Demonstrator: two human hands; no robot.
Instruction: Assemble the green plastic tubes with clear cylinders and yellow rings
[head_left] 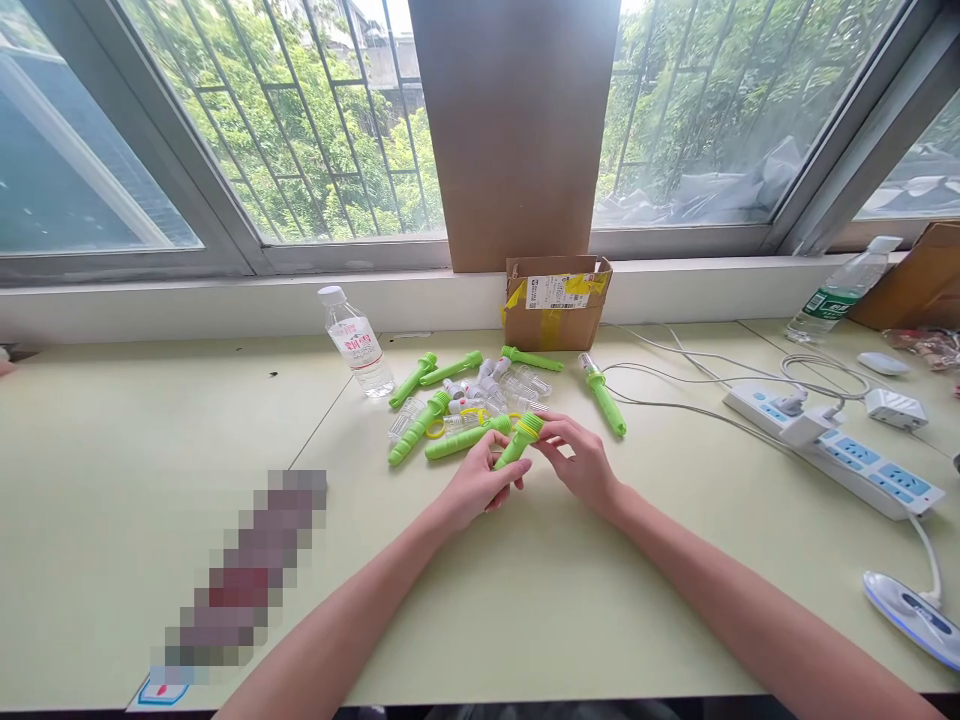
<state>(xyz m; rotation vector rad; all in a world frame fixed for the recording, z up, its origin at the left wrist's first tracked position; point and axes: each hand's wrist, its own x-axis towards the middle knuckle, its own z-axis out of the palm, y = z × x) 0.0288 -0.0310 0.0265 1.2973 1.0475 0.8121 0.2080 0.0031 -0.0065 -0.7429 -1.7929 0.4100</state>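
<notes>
While gripped around its shaft by the left hand (480, 485), the light, rigid green plastic handle (517, 442) is pinched at its yellow-ringed tip by the right hand (581, 462).

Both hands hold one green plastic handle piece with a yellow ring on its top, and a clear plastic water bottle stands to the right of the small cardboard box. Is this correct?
Not quite. In the head view, the clear plastic water bottle stands to the left of the small cardboard box, not the right. The rest holds: the left hand and right hand hold one green plastic handle piece with a yellow ring.

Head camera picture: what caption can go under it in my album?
Two hands, left hand and right hand, hold a green plastic handle beside a pile of green handles.
</notes>
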